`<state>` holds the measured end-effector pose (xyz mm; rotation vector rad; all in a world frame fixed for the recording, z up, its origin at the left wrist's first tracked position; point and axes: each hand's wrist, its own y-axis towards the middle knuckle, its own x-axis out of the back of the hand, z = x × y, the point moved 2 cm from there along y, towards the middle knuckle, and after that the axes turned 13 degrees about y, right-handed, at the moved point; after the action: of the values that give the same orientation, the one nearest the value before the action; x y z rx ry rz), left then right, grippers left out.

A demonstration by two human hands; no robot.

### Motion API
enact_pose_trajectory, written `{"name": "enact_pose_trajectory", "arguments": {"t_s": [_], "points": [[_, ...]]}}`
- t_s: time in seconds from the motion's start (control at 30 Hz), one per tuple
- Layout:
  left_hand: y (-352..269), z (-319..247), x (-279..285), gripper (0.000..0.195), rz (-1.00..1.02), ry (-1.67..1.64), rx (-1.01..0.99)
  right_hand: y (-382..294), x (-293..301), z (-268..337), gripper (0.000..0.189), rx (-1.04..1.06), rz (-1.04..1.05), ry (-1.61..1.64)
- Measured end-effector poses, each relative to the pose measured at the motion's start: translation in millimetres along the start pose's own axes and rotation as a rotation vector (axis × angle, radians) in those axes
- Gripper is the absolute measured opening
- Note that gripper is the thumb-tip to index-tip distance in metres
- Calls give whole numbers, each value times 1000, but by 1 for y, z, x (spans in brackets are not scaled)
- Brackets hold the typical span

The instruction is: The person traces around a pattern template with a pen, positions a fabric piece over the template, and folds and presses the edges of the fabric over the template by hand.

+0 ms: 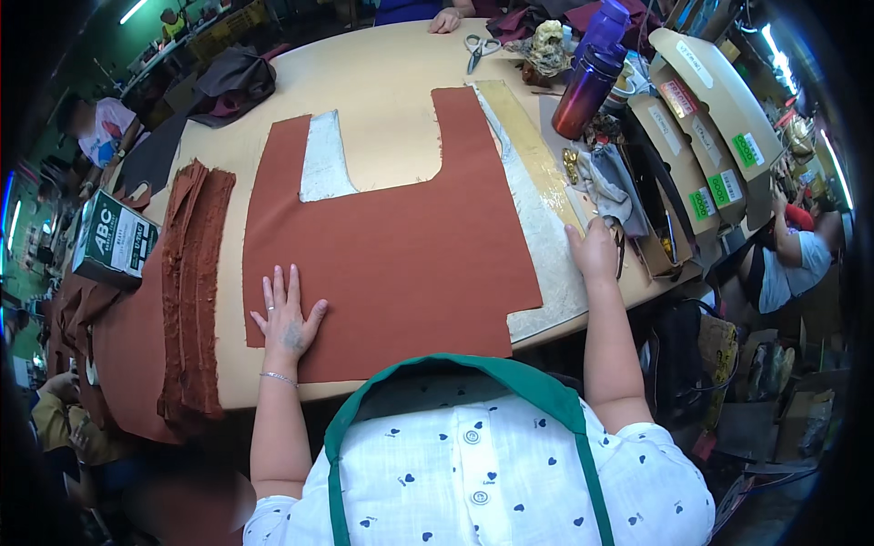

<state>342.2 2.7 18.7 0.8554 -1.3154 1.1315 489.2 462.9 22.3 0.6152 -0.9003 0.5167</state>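
Observation:
A rust-brown fabric panel (396,259) with a U-shaped cut-out lies flat on the table (382,61). My left hand (283,317) rests palm down on its left part, fingers apart, with nothing held. Beneath the panel, a whitish sheet (546,246) shows at the right and inside the cut-out. A yellowish strip (526,143) runs along this sheet's outer edge. My right hand (593,249) is at the table's right side, beside the sheet, near a dark looped handle (620,252); its fingers are partly hidden, so whether it grips something cannot be told.
Stacked rust fabric strips (198,286) and a staple-type box (116,239) lie left. Scissors (481,51) sit at the far edge, near another person's hand (445,20). Right are a metallic bottle (587,92), grey cloth (608,184) and cardboard boxes (710,136). Other people sit further off.

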Motion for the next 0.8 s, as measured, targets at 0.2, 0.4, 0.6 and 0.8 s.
{"name": "enact_pose_trajectory", "arguments": {"t_s": [0.2, 0.4, 0.6, 0.8], "points": [[-16, -11, 3, 78, -30, 60, -23, 22, 8, -1, 55, -129, 99, -20], [-6, -21, 2, 79, -43, 28, -134, 49, 7, -22, 41, -528, 659, 765], [-6, -11, -5, 83, -94, -30, -136, 52, 17, -4, 27, -380, 686, 1234], [-8, -17, 1, 88, -64, 41, -172, 98, 81, 21, 26, -96, 469, 1257]]}}
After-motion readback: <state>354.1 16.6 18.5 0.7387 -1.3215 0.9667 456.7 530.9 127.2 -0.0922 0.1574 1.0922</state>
